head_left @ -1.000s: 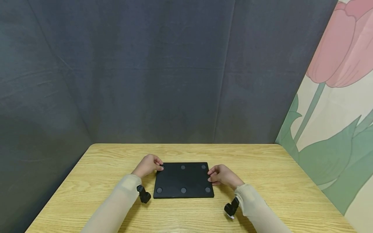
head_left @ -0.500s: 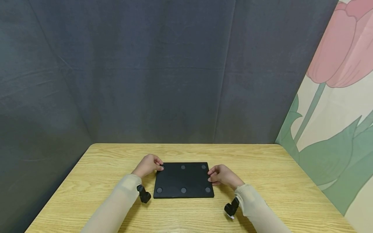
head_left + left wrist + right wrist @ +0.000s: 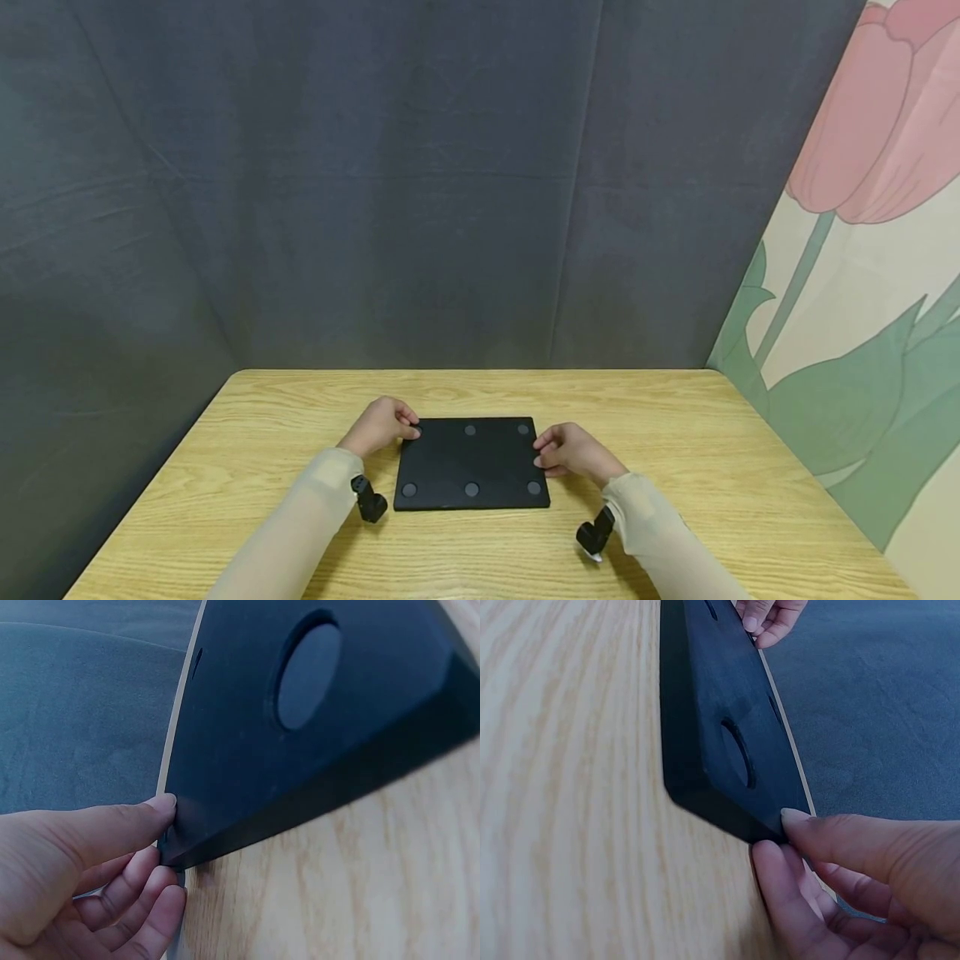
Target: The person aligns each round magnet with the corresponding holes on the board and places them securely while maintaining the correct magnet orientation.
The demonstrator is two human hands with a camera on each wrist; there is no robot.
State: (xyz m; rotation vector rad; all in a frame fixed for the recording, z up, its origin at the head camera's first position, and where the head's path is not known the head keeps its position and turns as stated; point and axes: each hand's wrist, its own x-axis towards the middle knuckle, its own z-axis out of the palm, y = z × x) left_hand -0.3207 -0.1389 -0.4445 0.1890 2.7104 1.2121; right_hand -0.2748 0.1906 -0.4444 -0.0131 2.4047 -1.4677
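A flat black rectangular board lies on the wooden table, with several round insets along its near and far sides. My left hand is at the board's far left corner. In the left wrist view its thumb presses on top, and the fingers curl against the side. At the right edge my right hand pinches the board between thumb and fingers. The right wrist view shows that thumb over the rim and a fingertip against the side. One round inset is close to it.
Pale wood tabletop surrounds the board. Behind its far edge hangs a dark grey-blue curtain, and a tulip-patterned panel stands on the right. A small black camera sits on the left wrist, another camera on the right.
Both hands and the board stay in place; the whole head view shifts very slightly.
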